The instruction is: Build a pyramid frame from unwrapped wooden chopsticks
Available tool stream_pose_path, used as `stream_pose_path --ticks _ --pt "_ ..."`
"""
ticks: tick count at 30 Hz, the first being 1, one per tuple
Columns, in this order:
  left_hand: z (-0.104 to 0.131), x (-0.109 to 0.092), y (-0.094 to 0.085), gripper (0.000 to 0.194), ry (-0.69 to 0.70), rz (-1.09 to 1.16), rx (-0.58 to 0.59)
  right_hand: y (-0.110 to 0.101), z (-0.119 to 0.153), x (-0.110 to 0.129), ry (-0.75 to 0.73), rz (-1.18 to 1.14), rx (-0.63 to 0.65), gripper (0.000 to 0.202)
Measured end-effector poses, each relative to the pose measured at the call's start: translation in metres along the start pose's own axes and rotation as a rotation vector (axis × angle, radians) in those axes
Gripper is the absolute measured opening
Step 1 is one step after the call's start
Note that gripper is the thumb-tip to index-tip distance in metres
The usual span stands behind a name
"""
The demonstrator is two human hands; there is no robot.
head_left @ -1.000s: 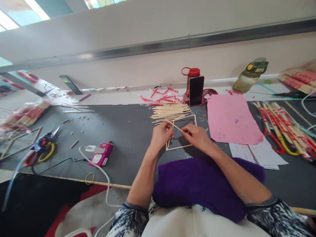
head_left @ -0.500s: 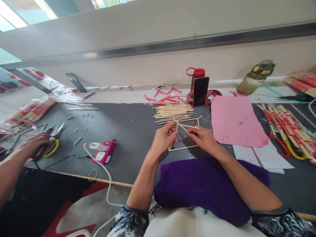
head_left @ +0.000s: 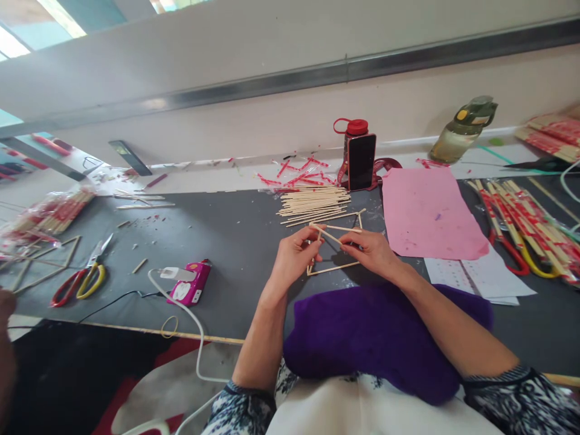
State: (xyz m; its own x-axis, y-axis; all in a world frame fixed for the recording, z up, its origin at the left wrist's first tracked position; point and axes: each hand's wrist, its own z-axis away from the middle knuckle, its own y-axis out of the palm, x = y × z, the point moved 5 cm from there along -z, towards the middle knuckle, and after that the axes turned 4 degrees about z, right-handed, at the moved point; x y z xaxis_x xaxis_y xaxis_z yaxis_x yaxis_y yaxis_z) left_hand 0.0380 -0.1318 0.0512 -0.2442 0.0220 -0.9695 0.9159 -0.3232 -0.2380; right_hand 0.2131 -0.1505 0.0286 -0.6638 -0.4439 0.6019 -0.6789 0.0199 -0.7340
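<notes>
My left hand [head_left: 296, 254] is closed, its thumb and fingers pinching thin wooden chopsticks near a corner where they meet. My right hand [head_left: 374, 251] is closed on the near end of a slanting chopstick [head_left: 328, 234], which runs up to the left over my left fingertips. Another chopstick [head_left: 343, 229] passes just behind it. Below and between my hands, a four-sided chopstick frame [head_left: 333, 267] rests on the dark table. The joint at my left fingers is partly hidden.
Loose chopsticks [head_left: 315, 204] lie behind my hands, near a red-capped bottle [head_left: 357, 128] and a phone [head_left: 362, 162]. Pink sheet [head_left: 430, 211] lies right, purple cloth [head_left: 385, 338] in front. Scissors [head_left: 93, 266] and a pink power box [head_left: 193, 283] are left. A co-worker's hand [head_left: 5, 308] is at the left edge.
The co-worker's hand has drawn back from the scissors toward the left edge, leaving them uncovered. In my hands the slanting chopstick's far end now sits closer to my left fingertips. The view has shifted slightly.
</notes>
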Motion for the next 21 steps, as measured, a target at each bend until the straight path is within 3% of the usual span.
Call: stream_pose_path --ticks 9,21 --pt "-0.001 -0.004 -0.003 0.033 -0.001 0.027 -0.038 -0.001 0.000 0.000 0.004 -0.017 0.022 0.018" --pt "-0.008 -0.006 0.001 0.029 0.031 0.066 0.021 -0.002 0.001 -0.004 -0.054 -0.032 -0.024 0.015"
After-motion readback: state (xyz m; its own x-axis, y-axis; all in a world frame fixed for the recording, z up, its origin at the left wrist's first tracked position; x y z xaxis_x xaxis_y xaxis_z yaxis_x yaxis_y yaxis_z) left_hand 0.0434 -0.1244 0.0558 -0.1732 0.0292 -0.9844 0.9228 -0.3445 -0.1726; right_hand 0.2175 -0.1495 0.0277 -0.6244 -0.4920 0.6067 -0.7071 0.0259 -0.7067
